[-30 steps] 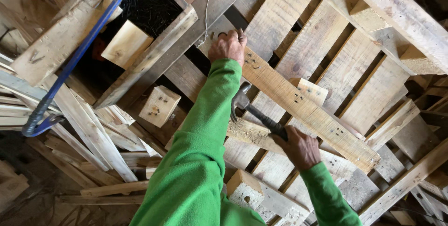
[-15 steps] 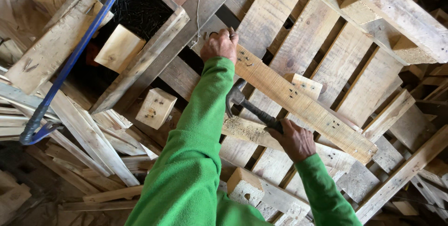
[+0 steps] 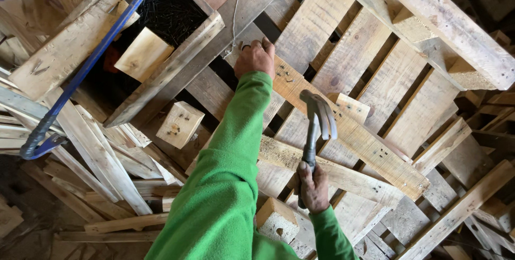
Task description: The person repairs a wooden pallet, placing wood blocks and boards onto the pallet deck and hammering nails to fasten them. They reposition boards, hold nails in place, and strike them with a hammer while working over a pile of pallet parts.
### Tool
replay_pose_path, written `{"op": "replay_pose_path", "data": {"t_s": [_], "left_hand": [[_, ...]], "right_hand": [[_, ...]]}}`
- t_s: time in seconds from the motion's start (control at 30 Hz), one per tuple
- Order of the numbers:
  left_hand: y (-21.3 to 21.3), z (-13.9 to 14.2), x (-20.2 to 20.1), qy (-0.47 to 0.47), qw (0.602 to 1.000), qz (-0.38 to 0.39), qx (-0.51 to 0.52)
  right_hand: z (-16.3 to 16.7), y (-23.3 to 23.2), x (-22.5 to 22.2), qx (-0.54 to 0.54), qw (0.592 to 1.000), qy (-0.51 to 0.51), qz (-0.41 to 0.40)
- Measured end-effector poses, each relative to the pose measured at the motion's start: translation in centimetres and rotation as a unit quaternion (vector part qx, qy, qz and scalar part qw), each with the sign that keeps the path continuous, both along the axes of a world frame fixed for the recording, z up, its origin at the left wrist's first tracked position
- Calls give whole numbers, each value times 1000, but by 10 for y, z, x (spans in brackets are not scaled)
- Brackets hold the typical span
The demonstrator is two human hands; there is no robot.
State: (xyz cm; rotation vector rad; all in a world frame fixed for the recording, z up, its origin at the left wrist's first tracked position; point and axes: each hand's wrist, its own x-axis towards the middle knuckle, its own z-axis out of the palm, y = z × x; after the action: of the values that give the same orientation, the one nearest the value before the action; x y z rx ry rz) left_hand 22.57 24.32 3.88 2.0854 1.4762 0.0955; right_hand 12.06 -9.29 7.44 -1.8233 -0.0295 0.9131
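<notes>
Gripping the claw hammer (image 3: 316, 131) by the low end of its dark handle, my right hand (image 3: 314, 187) has all fingers wrapped tight round it. Its long axis stands nearly upright in view, head at the top, the curved steel claw arching to the right, directly over the loose plank (image 3: 348, 131). That plank is pale, weathered and nail-pocked, running diagonally from upper left to lower right across the pallet slats (image 3: 354, 50). My left hand (image 3: 256, 56), green sleeve (image 3: 225, 174) behind it, is clamped on the plank's upper end. Left of the plank lies a wooden block (image 3: 179, 125), and farther left a blue metal bar (image 3: 80, 72).
</notes>
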Motion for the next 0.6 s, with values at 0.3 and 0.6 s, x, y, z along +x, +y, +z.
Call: {"op": "replay_pose_path", "data": {"t_s": [0.3, 0.6], "left_hand": [[2, 2, 4, 5, 1000, 4, -25], [5, 4, 6, 6, 1000, -3, -28]], "right_hand": [[149, 38, 30, 332, 937, -100, -32], [158, 46, 73, 357, 913, -168, 100]]}}
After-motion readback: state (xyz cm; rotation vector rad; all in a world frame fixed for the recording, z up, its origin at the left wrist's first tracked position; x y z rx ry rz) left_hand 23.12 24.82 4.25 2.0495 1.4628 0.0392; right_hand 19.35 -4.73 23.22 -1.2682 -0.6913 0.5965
